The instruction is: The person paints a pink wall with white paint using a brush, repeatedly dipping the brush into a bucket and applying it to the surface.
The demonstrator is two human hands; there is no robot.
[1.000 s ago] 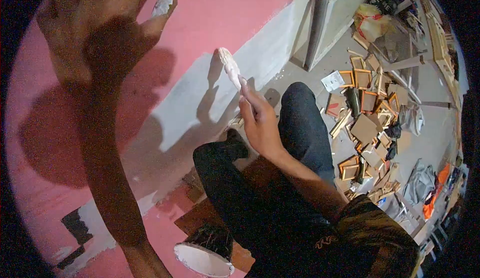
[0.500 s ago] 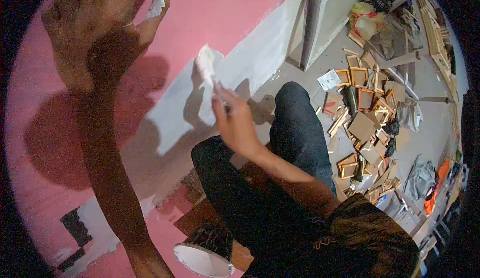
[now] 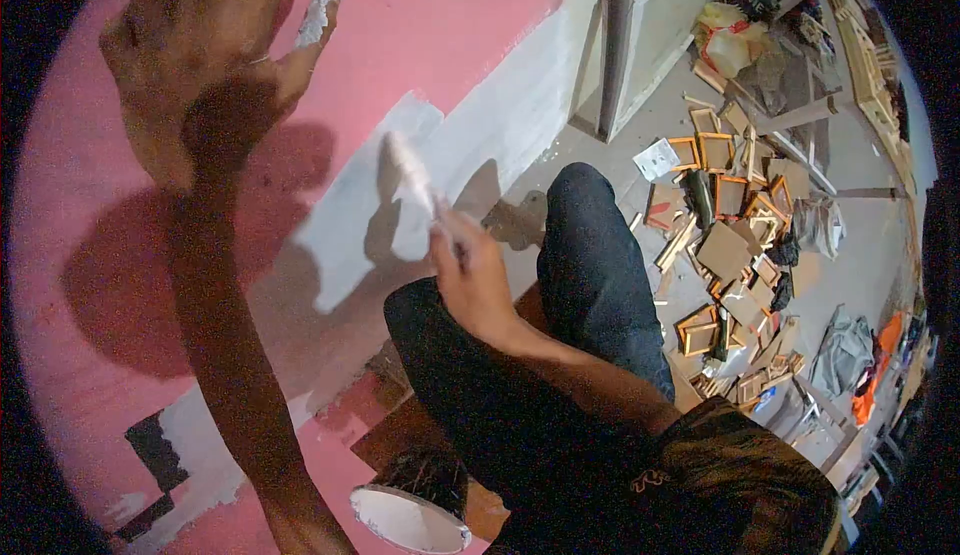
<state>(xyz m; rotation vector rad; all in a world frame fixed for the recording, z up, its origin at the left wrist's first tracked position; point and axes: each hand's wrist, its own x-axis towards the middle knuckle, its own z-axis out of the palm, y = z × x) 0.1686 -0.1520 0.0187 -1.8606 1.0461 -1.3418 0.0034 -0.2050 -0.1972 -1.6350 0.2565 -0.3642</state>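
A paintbrush [image 3: 408, 165], its bristles covered in white paint and blurred by motion, is gripped in my right hand [image 3: 473, 290]. Its tip overlaps the pale grey-white band [image 3: 345, 210] that crosses the pink wall [image 3: 450, 15] diagonally. Up at the left, my left hand [image 3: 205, 65] lies against the pink surface with fingers spread and nothing held. White paint coats its thumb. Below, beside my leg, a dark bucket [image 3: 415, 515] shows a pale whitish inside.
My bent knees [image 3: 590, 225] rise close to the painted surface. Scattered wooden frames and boards [image 3: 735, 245] cover the floor to the right. A white panel [image 3: 645, 55] leans at the top, near a plastic bag [image 3: 730, 40]. Grey cloth [image 3: 840, 360] lies at lower right.
My right hand has drawn the brush down from the band's upper edge, leaving pale paint visible there. My left hand has shifted slightly right and down in view.
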